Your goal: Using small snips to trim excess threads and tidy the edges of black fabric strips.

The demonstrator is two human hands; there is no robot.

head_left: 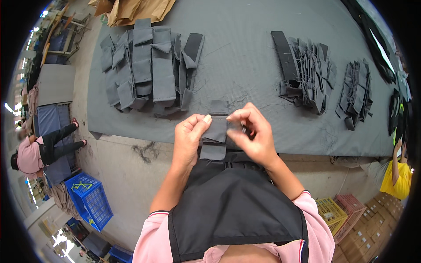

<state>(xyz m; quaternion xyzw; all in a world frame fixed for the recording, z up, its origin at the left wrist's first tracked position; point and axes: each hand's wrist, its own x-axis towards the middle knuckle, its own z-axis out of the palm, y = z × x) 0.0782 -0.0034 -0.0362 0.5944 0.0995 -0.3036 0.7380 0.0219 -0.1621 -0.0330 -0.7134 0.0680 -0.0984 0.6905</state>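
My left hand (189, 136) pinches the left edge of a small dark grey fabric piece (215, 133), held just in front of the table's near edge. Over its right edge my right hand (251, 131) is closed, fingers curled on the cloth and on something small that I cannot make out. The piece is folded, with a flap hanging below. On the grey table (245, 65), a big pile of similar grey fabric pieces (149, 70) lies to the far left. Two fanned stacks of darker pieces (307, 74) (357, 94) sit to the right.
Brown paper (131, 9) lies at the table's far edge. A blue crate (90, 199) stands on the floor at the left, next to a seated person in pink (37, 151). Yellow and red crates (340, 212) and a person in yellow (397, 175) are at the right.
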